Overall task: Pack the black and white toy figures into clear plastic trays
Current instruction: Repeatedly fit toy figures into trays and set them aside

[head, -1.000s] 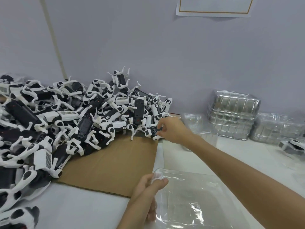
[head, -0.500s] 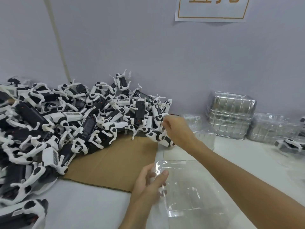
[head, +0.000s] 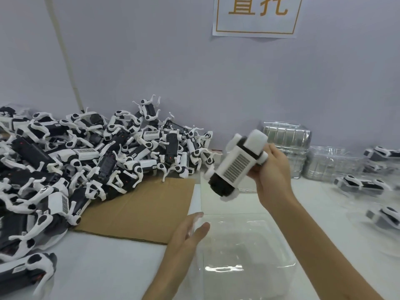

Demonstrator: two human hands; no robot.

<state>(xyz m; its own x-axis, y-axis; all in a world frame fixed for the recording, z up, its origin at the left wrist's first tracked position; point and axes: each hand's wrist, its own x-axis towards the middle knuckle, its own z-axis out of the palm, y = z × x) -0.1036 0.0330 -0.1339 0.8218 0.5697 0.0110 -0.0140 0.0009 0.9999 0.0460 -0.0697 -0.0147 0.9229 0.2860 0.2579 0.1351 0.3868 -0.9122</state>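
Observation:
My right hand grips one black and white toy figure in the air, tilted, its barcode side facing me, above the far edge of a clear plastic tray. That tray lies on the white table in front of me. My left hand rests against the tray's left rim with its fingers straight. A big heap of the same toy figures covers the left side of the table and part of a cardboard sheet.
Stacks of clear trays stand against the wall at the back right, with more beside them. Several packed figures in trays lie at the far right. A paper sign hangs on the wall.
My right hand pulled a figure out of the heap's right edge and lifted it up and toward me. My left hand loosened its grip on the tray rim, fingers now straight.

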